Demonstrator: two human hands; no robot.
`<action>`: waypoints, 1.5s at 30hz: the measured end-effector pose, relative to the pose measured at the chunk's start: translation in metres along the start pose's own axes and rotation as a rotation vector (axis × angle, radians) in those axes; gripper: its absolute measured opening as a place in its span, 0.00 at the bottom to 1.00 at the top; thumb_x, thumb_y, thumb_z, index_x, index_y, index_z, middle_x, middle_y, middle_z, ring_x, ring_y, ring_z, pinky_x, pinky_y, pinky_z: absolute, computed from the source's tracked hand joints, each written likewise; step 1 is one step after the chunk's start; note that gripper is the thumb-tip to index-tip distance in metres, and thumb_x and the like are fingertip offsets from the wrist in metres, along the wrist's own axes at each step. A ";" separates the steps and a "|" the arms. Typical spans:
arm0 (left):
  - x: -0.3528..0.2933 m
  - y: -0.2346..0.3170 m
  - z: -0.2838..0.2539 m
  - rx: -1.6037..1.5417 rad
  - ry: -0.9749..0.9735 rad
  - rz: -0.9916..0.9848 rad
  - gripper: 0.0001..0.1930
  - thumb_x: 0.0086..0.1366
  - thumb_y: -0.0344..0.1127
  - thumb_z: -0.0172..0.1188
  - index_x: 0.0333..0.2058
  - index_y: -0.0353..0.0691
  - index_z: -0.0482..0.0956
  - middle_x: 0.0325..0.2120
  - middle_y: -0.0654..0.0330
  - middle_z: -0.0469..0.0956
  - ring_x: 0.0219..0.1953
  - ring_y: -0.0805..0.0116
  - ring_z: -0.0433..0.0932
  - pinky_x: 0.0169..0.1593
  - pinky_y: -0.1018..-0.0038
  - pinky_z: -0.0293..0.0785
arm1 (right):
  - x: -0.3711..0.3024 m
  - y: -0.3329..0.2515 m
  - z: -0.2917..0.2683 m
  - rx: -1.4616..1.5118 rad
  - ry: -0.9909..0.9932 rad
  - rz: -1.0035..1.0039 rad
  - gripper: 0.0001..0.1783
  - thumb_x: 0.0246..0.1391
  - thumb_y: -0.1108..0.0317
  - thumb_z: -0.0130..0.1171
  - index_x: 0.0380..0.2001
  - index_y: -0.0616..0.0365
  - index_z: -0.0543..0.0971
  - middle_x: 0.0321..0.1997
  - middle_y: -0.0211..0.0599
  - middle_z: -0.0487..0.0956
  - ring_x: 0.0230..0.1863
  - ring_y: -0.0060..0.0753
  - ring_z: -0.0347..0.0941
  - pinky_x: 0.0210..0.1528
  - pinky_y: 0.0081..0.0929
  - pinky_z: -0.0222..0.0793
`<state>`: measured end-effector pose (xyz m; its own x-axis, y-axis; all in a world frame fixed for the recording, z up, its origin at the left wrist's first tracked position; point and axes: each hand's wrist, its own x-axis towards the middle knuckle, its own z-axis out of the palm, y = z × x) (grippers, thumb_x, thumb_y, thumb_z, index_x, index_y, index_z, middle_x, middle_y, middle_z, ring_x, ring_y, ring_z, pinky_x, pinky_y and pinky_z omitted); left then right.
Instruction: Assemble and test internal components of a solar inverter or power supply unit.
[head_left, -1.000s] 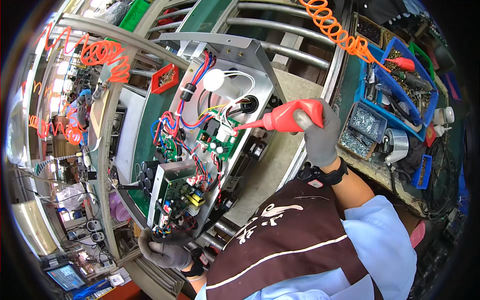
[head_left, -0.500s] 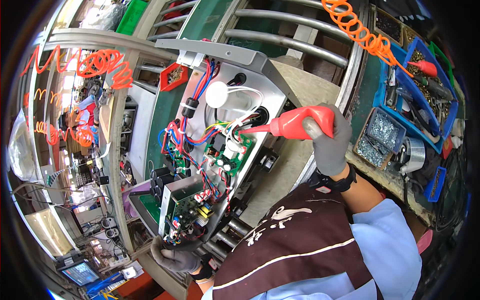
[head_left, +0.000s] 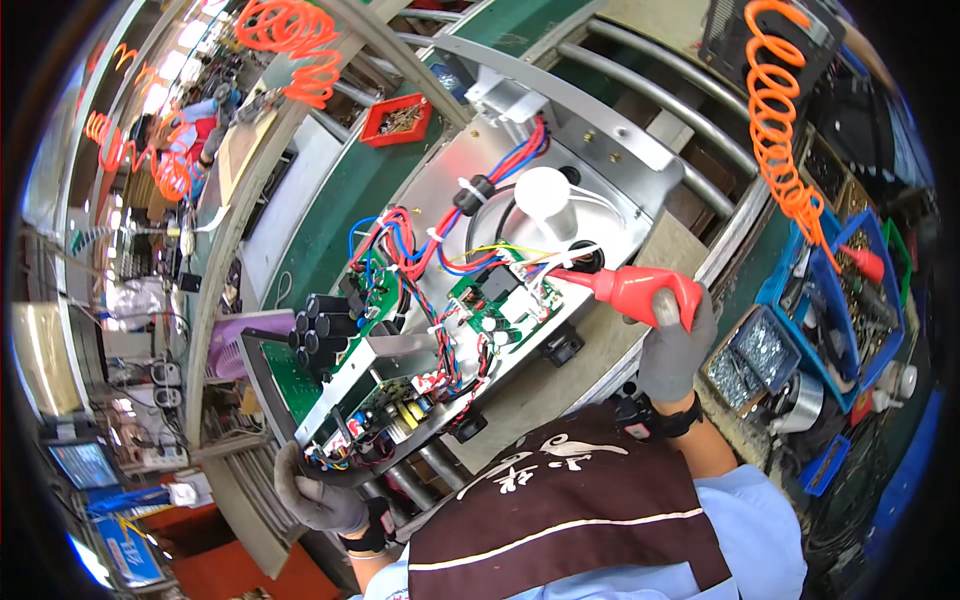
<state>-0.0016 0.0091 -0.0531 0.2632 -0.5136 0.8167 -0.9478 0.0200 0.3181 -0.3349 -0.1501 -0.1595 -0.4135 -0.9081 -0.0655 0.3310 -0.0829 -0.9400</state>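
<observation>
My right hand, in a grey glove, is closed around a red squeeze bottle. The bottle lies nearly level, its thin nozzle reaching the wire connectors at the edge of a green circuit board. The exact spot under the tip is too small to make out. That board sits inside an open metal chassis with red, blue and black wire bundles and a white round-topped part. At the chassis's near left corner, my gloved left hand is closed on the edge, its fingertips partly hidden.
Metal rollers run beside and under the chassis. A red tray of small parts stands beyond it. To the right are blue bins of screws and tools, a box of small metal parts and a hanging orange coiled hose.
The whole view has turned, so the chassis appears tilted further and shifted right. Both hands keep their holds, and the bottle's nozzle remains at the board's connectors.
</observation>
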 end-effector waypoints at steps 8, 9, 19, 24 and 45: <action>-0.006 -0.009 -0.009 0.003 -0.021 -0.053 0.19 0.71 0.37 0.38 0.49 0.27 0.69 0.44 0.47 0.76 0.49 0.56 0.74 0.55 0.63 0.68 | -0.003 -0.011 0.012 0.093 -0.024 -0.036 0.18 0.50 0.62 0.60 0.37 0.67 0.72 0.32 0.41 0.76 0.29 0.33 0.75 0.26 0.28 0.73; -0.008 -0.010 -0.009 -0.002 -0.021 -0.050 0.20 0.71 0.39 0.38 0.49 0.28 0.69 0.44 0.47 0.76 0.49 0.55 0.74 0.56 0.62 0.67 | -0.004 -0.008 0.011 0.091 -0.017 -0.038 0.18 0.50 0.61 0.59 0.37 0.67 0.72 0.33 0.41 0.76 0.29 0.32 0.75 0.26 0.28 0.73; -0.008 -0.009 -0.007 0.029 -0.025 -0.029 0.22 0.71 0.45 0.39 0.47 0.29 0.71 0.43 0.50 0.76 0.50 0.53 0.73 0.57 0.59 0.66 | -0.004 -0.007 0.026 0.026 -0.023 -0.053 0.18 0.53 0.60 0.57 0.38 0.66 0.73 0.33 0.40 0.76 0.30 0.31 0.75 0.27 0.27 0.73; -0.009 -0.008 -0.005 0.009 -0.015 -0.038 0.21 0.72 0.43 0.38 0.47 0.30 0.71 0.43 0.50 0.77 0.49 0.53 0.73 0.56 0.59 0.67 | -0.003 -0.003 0.025 0.033 0.003 -0.024 0.17 0.52 0.60 0.59 0.37 0.64 0.74 0.33 0.36 0.76 0.31 0.26 0.73 0.31 0.24 0.72; -0.005 -0.005 -0.006 -0.059 -0.010 -0.058 0.19 0.70 0.38 0.39 0.45 0.28 0.72 0.41 0.48 0.77 0.49 0.52 0.74 0.57 0.58 0.65 | -0.012 0.005 0.032 0.020 0.012 -0.096 0.22 0.53 0.55 0.59 0.42 0.64 0.73 0.37 0.41 0.78 0.32 0.32 0.77 0.29 0.27 0.76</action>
<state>0.0031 0.0165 -0.0561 0.3156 -0.5239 0.7912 -0.9187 0.0399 0.3929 -0.3012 -0.1522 -0.1525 -0.4544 -0.8906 0.0203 0.3065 -0.1777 -0.9351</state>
